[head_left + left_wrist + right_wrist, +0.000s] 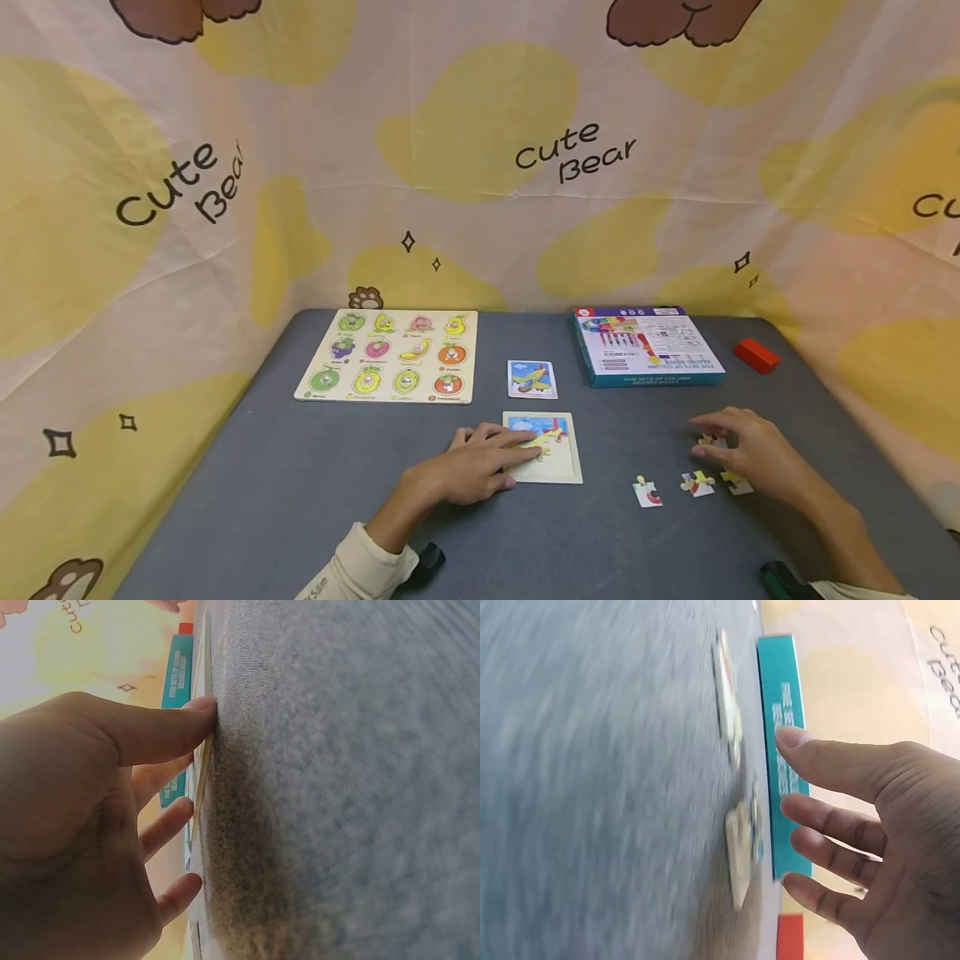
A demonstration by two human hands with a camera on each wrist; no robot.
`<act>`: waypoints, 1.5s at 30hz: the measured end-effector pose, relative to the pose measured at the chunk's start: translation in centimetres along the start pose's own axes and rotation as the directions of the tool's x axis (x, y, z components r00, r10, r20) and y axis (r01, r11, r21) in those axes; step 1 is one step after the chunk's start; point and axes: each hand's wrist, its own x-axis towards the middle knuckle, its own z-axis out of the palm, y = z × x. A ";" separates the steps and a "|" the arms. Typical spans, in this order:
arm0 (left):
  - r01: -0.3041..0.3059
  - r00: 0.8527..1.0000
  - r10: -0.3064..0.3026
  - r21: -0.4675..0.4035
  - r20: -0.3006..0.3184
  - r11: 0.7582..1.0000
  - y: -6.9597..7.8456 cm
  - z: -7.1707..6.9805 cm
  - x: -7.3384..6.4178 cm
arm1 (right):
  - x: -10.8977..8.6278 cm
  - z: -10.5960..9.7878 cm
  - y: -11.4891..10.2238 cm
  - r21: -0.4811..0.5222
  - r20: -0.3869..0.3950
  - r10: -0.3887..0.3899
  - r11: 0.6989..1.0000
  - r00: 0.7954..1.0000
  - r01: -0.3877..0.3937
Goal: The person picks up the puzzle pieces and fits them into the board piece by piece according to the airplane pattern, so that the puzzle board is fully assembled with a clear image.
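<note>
My left hand [476, 467] rests on a small square jigsaw tray [576, 468], its fingers stretched over a partly filled airplane picture. In the left wrist view the thumb [169, 731] lies against the tray's near edge. Over to the right, my right hand [761, 450] hovers above loose jigsaw pieces, fingers loosely bent and holding nothing. One piece [711, 441] shows partly beneath its fingertips. A second piece [737, 482] lies by the palm, with a yellow-patterned piece [698, 485] and a red-and-white piece [647, 493] to its left.
Behind the tray lies an airplane picture card [532, 380]. A fruit puzzle board [386, 357] occupies the back left of the grey table [300, 500]. At the back right are a flat teal-edged box [648, 348] and a red block [757, 356]. A patterned cloth [465, 225] hangs behind.
</note>
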 end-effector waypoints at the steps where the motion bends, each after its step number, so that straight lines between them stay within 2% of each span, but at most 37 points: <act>1: 0.003 1.000 -0.003 -0.008 0.004 1.000 0.0 0.0 0.0 | -0.2 0.0 0.4 -0.008 -0.009 0.000 1.000 1.000 0.000; 6: 0.006 1.000 -0.006 -0.028 0.003 1.000 -0.4 0.4 0.2 | -0.8 -0.1 2.3 -0.033 -0.039 0.002 0.999 0.999 -0.003; 14: -0.009 0.999 0.007 -0.030 -0.037 1.000 -1.7 1.8 0.7 | -1.0 -0.8 3.8 -0.039 0.002 0.045 0.998 0.999 -0.045; 24: -0.002 0.999 0.001 -0.025 -0.042 1.000 -1.7 1.9 0.8 | -0.8 -0.8 4.2 -0.051 0.014 0.027 0.998 1.000 -0.026; 31: 0.000 0.999 0.000 -0.003 -0.045 1.000 -1.4 1.7 0.7 | -0.6 -0.8 4.2 -0.054 0.031 0.042 0.998 0.999 -0.040; 45: 0.002 0.999 -0.002 -0.011 -0.046 1.000 -1.3 1.7 0.6 | -0.4 -0.6 4.4 0.010 0.010 0.035 0.999 0.999 -0.035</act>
